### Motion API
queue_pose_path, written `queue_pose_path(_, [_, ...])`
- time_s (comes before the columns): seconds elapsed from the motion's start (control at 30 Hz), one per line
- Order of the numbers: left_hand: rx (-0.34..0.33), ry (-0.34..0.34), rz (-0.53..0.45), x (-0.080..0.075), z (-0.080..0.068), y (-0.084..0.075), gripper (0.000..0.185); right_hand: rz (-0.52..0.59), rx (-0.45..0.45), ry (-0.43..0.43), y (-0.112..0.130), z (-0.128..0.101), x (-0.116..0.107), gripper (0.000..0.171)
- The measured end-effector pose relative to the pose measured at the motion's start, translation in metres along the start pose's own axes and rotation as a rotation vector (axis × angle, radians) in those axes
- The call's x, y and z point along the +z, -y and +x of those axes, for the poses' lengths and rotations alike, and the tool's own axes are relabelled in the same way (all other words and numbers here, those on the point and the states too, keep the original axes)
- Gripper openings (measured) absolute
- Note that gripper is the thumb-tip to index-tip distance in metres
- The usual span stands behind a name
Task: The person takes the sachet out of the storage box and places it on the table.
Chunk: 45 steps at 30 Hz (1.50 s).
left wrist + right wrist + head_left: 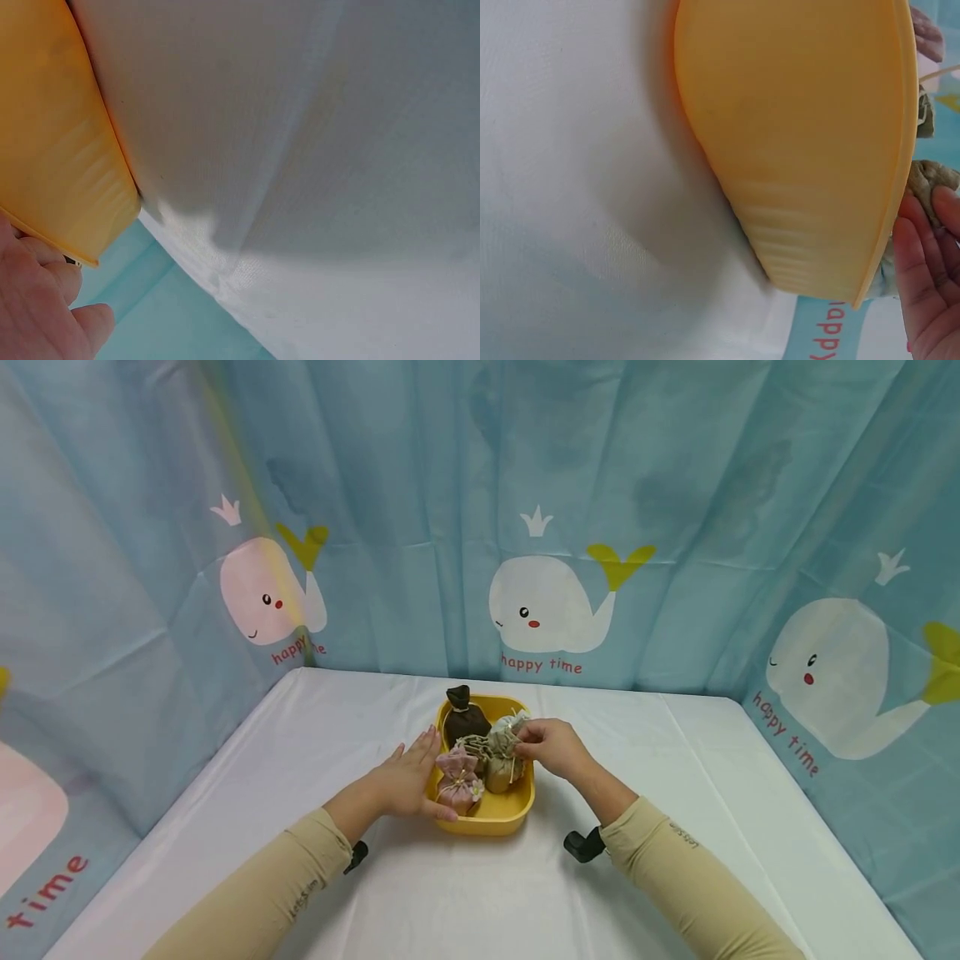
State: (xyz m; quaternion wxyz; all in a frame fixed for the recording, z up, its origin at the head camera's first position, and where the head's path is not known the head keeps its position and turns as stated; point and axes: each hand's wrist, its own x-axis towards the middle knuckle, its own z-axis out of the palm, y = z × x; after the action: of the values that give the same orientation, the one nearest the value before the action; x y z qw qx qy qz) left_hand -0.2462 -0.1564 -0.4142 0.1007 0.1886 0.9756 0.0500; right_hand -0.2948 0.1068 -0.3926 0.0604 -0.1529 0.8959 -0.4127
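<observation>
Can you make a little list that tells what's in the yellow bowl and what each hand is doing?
container: square yellow plastic bowl on white tablecloth
inside: dark brown cloth pouch, pink cloth pouch, tan pouch, pale grey pouch
left hand: flat against the bowl's side
right hand: pinching the pale grey pouch
backdrop: blue whale-print curtain

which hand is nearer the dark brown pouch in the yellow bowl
Right. The right hand pinches a beige pouch just beside the dark brown pouch; the left hand rests on the yellow bowl by the pink pouch, farther away.
</observation>
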Motion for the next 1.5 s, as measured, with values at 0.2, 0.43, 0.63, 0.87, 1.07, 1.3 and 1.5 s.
queue_pose_path(0.2, [-0.002,-0.009,-0.015,-0.003,0.001,-0.001,0.132,0.019,0.019,-0.036,0.003,0.001,-0.006,0.008])
queue_pose_path(0.43, [0.004,-0.009,-0.004,-0.006,0.002,-0.002,0.134,0.076,0.024,-0.069,0.010,-0.002,-0.019,0.006])
queue_pose_path(0.63, [-0.009,0.000,-0.006,-0.007,0.003,-0.005,0.134,0.103,-0.016,-0.073,0.016,-0.006,-0.030,0.006])
queue_pose_path(0.87, [0.000,-0.002,0.003,-0.004,0.005,-0.008,0.135,0.114,-0.025,-0.114,0.019,-0.010,-0.048,0.007])
queue_pose_path(1.07, [-0.014,0.003,0.009,-0.004,0.004,-0.007,0.135,0.150,-0.058,-0.156,0.021,-0.015,-0.066,0.010])
queue_pose_path(1.3, [-0.004,0.002,-0.004,-0.006,-0.002,-0.005,0.134,0.165,-0.069,-0.206,0.011,-0.021,-0.085,0.015])
queue_pose_path(1.5, [0.004,0.002,0.010,-0.004,-0.002,-0.002,0.134,0.123,-0.059,-0.249,-0.013,-0.023,-0.095,0.016])
